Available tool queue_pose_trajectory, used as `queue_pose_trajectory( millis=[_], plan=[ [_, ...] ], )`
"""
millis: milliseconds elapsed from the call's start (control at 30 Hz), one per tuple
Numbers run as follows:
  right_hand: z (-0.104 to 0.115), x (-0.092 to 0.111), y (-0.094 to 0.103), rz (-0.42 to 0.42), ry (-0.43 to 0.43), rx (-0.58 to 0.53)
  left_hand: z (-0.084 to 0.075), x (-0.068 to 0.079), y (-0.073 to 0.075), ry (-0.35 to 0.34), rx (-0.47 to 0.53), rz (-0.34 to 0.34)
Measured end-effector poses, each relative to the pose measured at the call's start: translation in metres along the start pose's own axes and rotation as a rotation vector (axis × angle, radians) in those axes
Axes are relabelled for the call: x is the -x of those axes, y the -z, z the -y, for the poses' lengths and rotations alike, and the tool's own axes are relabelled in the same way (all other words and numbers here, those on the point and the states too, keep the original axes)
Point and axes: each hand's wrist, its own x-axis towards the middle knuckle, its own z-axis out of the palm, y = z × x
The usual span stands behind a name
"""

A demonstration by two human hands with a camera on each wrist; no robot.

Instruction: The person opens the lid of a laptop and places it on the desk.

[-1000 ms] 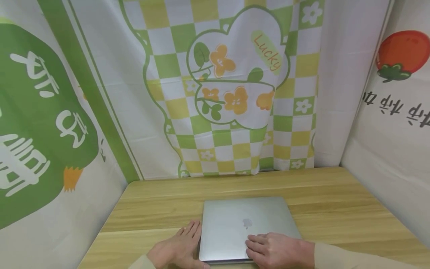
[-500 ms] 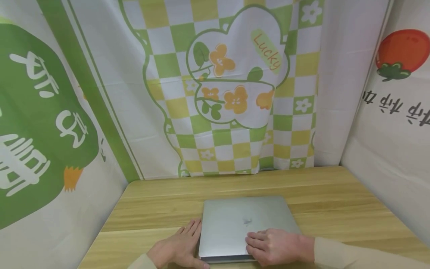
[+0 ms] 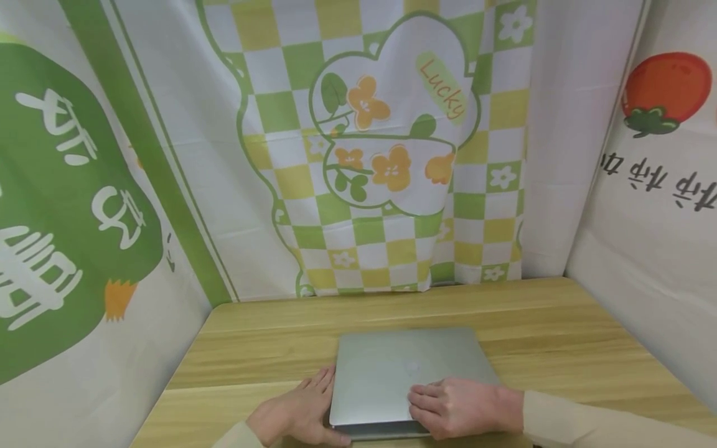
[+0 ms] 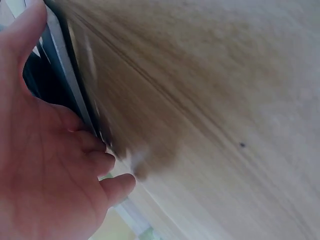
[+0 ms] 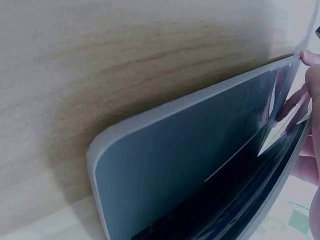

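A silver laptop (image 3: pixel 381 367) lies on the wooden table, its lid raised slightly at the front, with a dark gap over the base. My right hand (image 3: pixel 456 407) pinches the lid's front edge, fingers on top; the thumb is hidden in the head view. My left hand (image 3: pixel 299 410) lies along the left side, fingers straight against it and thumb at the front left corner. In the right wrist view, the grey base (image 5: pixel 160 160) and the glossy screen inside the lid show. The left palm (image 4: pixel 50 160) faces the laptop's edge in the left wrist view.
The wooden table (image 3: pixel 252 336) reaches back to a checkered curtain (image 3: pixel 386 236). Printed white cloth hangs along both sides, with a green shape (image 3: pixel 73 261) on the left and a red fruit print (image 3: pixel 666 90) on the right.
The laptop's lid has risen a little at its front edge, opening a dark gap, with the right hand lifting along with it. The left hand stays about in place.
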Motion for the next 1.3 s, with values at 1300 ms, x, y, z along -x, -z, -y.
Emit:
queue_pose_trajectory(
  millis=[1300],
  plan=[
    [-0.025, -0.006, 0.018, -0.051, -0.024, -0.049, 0.012, -0.004, -0.002, -0.166, -0.077, -0.128]
  ],
)
